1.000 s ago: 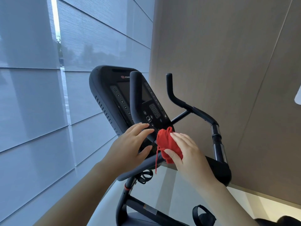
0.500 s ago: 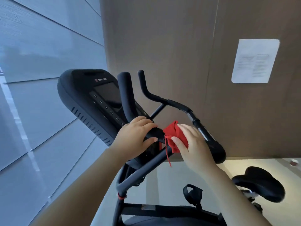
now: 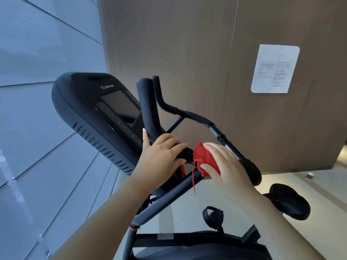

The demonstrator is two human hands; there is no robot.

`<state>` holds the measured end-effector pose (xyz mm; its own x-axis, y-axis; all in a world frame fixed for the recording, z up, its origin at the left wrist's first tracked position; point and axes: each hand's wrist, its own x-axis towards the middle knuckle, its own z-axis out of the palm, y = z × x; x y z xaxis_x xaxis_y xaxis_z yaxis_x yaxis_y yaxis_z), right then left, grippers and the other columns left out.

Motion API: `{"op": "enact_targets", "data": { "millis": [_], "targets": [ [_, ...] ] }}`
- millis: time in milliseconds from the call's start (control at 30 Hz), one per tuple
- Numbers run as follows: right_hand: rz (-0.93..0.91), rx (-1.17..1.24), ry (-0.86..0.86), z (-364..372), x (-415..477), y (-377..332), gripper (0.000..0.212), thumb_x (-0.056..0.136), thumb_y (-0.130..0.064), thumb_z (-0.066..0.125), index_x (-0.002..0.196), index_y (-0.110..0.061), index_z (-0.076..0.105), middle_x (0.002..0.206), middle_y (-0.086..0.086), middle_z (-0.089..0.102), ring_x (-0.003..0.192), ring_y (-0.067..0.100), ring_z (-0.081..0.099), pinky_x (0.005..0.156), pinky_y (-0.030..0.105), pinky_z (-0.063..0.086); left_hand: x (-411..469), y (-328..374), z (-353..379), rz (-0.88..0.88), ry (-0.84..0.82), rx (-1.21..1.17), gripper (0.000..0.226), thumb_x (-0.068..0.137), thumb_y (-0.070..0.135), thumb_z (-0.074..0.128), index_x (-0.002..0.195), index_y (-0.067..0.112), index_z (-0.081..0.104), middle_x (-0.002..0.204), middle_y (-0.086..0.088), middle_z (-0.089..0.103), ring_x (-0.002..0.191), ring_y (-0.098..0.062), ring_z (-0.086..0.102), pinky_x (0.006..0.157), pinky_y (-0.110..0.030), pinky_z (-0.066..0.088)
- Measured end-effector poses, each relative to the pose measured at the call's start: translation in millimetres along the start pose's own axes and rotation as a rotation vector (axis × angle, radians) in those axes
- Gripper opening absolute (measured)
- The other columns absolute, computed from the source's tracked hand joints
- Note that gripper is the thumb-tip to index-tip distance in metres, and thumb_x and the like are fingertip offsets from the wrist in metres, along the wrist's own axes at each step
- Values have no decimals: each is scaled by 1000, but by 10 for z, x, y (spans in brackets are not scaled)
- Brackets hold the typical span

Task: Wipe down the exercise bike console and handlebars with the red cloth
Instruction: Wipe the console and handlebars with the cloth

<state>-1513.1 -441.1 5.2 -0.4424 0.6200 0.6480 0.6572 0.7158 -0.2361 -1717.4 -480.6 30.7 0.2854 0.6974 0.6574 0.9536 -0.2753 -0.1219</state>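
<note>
The console (image 3: 88, 111) looks hard and smooth; the handlebars (image 3: 148, 109) look stiff, gripped by the left hand (image 3: 161, 156); the red cloth (image 3: 201, 158), bunched on the bar, looks soft and light; the right hand (image 3: 225, 166) holds it, thumb tucked under; best held bunched.

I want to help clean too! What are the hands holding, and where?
The right hand holds the bunched red cloth around its middle, thumb underneath, against the handlebar. The left hand grips the handlebar at the near upright's base.
</note>
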Motion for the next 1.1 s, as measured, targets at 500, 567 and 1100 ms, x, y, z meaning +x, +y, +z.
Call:
{"op": "enact_targets", "data": {
  "millis": [500,567,1100],
  "targets": [
    [5,93,64,-61,-56,166,56,89,-56,36,125,-16,52,127,-4,53,118,14,47,97,27,36,-71,43,85,5,107,-16,37,89,38,52,121,22,62,118,4,63,118,-22,52,86,-53,46],
    [29,120,78,-85,-35,164,54,89,-54,38,124,-15,52,126,-3,53,116,15,47,96,28,37,-70,59,38,-4,51,-25,37,91,37,50,123,22,60,122,3,61,121,-24,51,84,-45,49],
    [21,425,335,-52,534,-365,16,90,-21,57,104,-14,58,100,-5,60,89,2,50,77,0,32,-242,-283,-520,-25,130,6,35,85,21,65,120,20,62,127,-2,57,121,-23,51,97,-33,43]
  ]
}}
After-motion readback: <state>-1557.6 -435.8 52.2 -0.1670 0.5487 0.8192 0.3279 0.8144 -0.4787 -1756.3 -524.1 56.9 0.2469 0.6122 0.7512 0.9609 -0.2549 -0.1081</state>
